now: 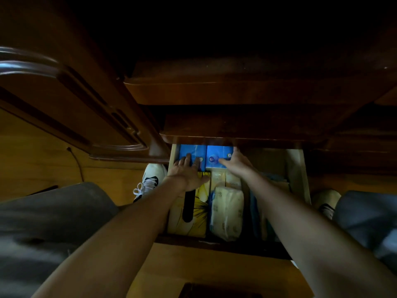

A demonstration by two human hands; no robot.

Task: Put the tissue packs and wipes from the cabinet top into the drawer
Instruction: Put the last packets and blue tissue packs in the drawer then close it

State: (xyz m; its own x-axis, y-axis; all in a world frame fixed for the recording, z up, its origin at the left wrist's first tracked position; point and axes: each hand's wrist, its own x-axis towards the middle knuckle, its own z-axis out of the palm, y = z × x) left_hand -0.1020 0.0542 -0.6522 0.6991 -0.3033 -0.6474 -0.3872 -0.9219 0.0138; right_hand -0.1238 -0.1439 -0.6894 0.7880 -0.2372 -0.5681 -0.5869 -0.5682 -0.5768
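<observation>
The open wooden drawer point(297, 168) sits below the dark cabinet top point(236, 91). At its far end lie two blue tissue packs side by side. My left hand point(187, 171) rests flat, fingers spread, on the left blue pack point(189, 150). My right hand point(235, 163) presses on the right blue pack point(217, 155), thumb on its face and fingers at its right edge. Nearer me lie a yellow tissue box point(200, 214) with a dark slot and a pale soft tissue pack point(227, 214). More pale packs point(223, 179) sit between these and the blue ones.
A higher drawer front point(236, 127) overhangs the far end of the open drawer. A carved bed frame point(75, 100) stands at left. My white shoes point(150, 179) and grey-clad knees point(53, 214) flank the drawer. Blue items point(256, 218) lie under my right forearm.
</observation>
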